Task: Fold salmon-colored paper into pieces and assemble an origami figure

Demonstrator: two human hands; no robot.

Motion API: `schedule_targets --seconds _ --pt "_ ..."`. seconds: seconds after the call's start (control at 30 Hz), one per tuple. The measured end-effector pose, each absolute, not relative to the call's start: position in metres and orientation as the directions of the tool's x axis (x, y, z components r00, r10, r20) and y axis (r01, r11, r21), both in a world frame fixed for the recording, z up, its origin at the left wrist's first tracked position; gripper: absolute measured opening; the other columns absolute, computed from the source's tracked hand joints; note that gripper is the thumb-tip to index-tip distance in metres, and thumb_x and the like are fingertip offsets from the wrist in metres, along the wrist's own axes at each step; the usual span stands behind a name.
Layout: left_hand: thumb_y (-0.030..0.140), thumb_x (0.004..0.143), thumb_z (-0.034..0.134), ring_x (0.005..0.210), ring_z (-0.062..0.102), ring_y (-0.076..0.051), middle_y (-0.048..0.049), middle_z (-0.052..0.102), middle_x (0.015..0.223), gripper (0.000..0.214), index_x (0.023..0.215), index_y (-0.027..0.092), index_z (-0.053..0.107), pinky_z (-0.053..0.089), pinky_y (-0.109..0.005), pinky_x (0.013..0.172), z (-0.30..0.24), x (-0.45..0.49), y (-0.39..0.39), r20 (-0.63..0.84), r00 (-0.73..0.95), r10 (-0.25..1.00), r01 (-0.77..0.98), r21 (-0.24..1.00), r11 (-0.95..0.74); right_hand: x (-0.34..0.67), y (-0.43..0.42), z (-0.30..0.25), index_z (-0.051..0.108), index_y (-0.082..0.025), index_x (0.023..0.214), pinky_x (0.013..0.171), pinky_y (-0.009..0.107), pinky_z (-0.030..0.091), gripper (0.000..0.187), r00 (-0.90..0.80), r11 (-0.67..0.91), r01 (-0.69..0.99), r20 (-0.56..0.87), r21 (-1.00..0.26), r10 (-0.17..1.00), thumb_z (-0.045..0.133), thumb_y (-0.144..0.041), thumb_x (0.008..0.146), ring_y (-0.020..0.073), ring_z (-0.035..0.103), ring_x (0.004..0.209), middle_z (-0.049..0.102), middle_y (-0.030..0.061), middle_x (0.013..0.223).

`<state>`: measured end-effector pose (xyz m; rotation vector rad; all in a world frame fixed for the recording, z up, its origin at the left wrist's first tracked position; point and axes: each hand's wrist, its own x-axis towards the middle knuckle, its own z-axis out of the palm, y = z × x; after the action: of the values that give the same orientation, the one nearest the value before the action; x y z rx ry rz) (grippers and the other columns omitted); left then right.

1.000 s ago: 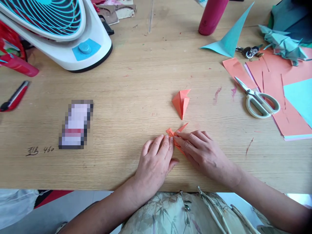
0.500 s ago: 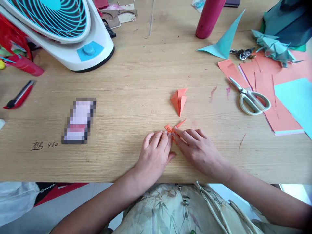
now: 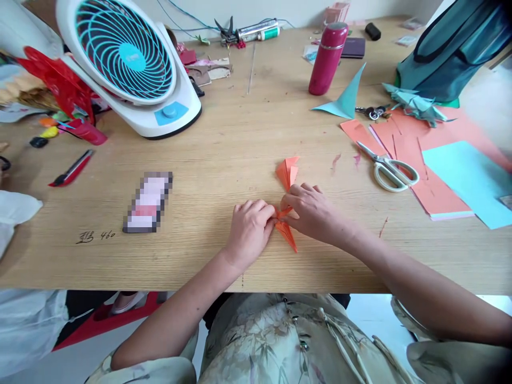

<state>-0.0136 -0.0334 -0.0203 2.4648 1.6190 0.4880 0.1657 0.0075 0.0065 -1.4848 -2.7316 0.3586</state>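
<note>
Between my two hands is a small folded orange paper piece (image 3: 286, 234), its pointed end sticking out toward the table's front edge. My left hand (image 3: 250, 226) pinches its left side with thumb and fingers. From the right, my right hand (image 3: 310, 210) grips its upper part between thumb and forefinger. The fingers partly hide the middle of the folds. Just beyond my right fingers lies a second folded orange paper piece (image 3: 287, 172), with its lower tip close to or behind that hand.
White-handled scissors (image 3: 394, 173) rest by orange sheets (image 3: 444, 197) and a teal sheet (image 3: 472, 181) on the right. Behind them are folded teal paper (image 3: 346, 98) and a magenta bottle (image 3: 328, 58). Leftward are a phone (image 3: 148, 202), a red cutter (image 3: 72, 168) and a fan (image 3: 132, 64).
The view has tilted up, showing more of the table's back. My hands have shifted on the paper piece; its long point now shows below them, and my right hand is raised slightly.
</note>
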Motion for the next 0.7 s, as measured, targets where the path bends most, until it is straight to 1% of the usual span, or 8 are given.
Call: schedule_targets --seconds 0.07,0.13,0.23,0.37,0.47,0.57,0.63,0.7 --pt "0.02 0.088 0.071 0.089 0.06 -0.022 -0.0017 0.069 0.089 0.01 0.082 0.021 0.065 0.041 -0.036 0.08 -0.02 -0.014 -0.03 0.167 0.335 0.927 0.842 0.388 -0.374 0.163 0.007 0.012 0.071 -0.017 0.092 0.082 0.037 0.037 0.013 -0.531 0.488 0.837 -0.15 -0.248 0.834 0.073 -0.029 0.087 0.0296 0.061 0.102 0.069 0.0114 0.104" --pt "0.018 0.085 0.075 0.09 0.061 -0.022 -0.0005 0.069 0.089 0.013 0.079 0.021 0.063 0.041 -0.035 0.081 -0.02 -0.015 -0.028 0.149 0.328 0.933 0.818 0.449 -0.36 0.163 0.006 0.014 0.069 -0.018 0.088 0.078 0.034 0.039 0.008 -0.508 0.43 0.842 -0.213 -0.327 0.834 0.073 -0.025 0.085 0.0264 0.064 0.094 0.072 0.0089 0.098" --pt "0.018 0.081 0.078 0.091 0.062 -0.022 0.0009 0.071 0.089 0.015 0.081 0.021 0.064 0.039 -0.035 0.08 -0.018 -0.016 -0.027 0.104 0.312 0.944 0.827 0.46 -0.324 0.166 0.005 0.009 0.066 -0.02 0.088 0.067 0.029 0.039 0.008 -0.478 0.314 0.814 -0.257 -0.488 0.84 0.071 -0.017 0.083 0.0201 0.066 0.079 0.074 0.003 0.086" --pt "0.021 0.076 0.082 0.091 0.063 -0.024 0.0015 0.071 0.085 0.023 0.094 0.023 0.067 0.038 -0.037 0.08 -0.009 -0.016 -0.022 0.047 0.241 0.969 0.853 0.466 -0.234 0.172 0.008 -0.001 0.064 -0.021 0.088 0.066 0.026 0.044 0.019 -0.445 0.232 0.704 -0.162 -0.671 0.881 0.072 -0.008 0.076 0.018 0.069 0.08 0.075 0.0007 0.086" --pt "0.024 0.073 0.084 0.087 0.063 -0.024 0.0013 0.066 0.08 0.032 0.101 0.021 0.068 0.039 -0.037 0.079 0.003 -0.02 -0.014 0.032 0.177 0.984 0.831 0.53 -0.167 0.175 0.01 0.001 0.065 -0.02 0.091 0.071 0.025 0.05 0.02 -0.437 0.205 0.577 -0.087 -0.79 0.895 0.072 -0.007 0.077 0.0169 0.072 0.084 0.076 0.001 0.089" --pt "0.027 0.077 0.08 0.081 0.063 -0.02 0.0006 0.065 0.082 0.012 0.083 0.022 0.071 0.042 -0.033 0.073 0.013 -0.024 -0.006 0.006 0.205 0.979 0.706 0.691 -0.152 0.176 0.009 0.008 0.067 -0.02 0.093 0.075 0.027 0.052 0.018 -0.425 0.241 0.455 0.029 -0.857 0.905 0.072 -0.011 0.079 0.0164 0.071 0.083 0.074 0.0005 0.086" --pt "0.028 0.078 0.078 0.078 0.063 -0.018 0.0005 0.063 0.082 0.011 0.074 0.021 0.07 0.045 -0.03 0.07 0.018 -0.026 -0.002 0.011 0.207 0.978 0.558 0.82 -0.127 0.176 0.007 0.011 0.068 -0.021 0.094 0.076 0.029 0.053 0.015 -0.379 0.251 0.391 0.094 -0.885 0.921 0.071 -0.017 0.08 0.0167 0.07 0.082 0.073 0.0006 0.084" --pt "0.027 0.075 0.08 0.079 0.063 -0.017 0.0004 0.064 0.08 0.015 0.069 0.02 0.068 0.047 -0.029 0.072 0.022 -0.027 0.0 0.031 0.16 0.987 0.446 0.889 -0.1 0.176 0.006 0.012 0.068 -0.022 0.096 0.076 0.03 0.053 0.014 -0.332 0.229 0.325 0.116 -0.918 0.936 0.07 -0.022 0.082 0.0173 0.069 0.083 0.073 0.0013 0.085"
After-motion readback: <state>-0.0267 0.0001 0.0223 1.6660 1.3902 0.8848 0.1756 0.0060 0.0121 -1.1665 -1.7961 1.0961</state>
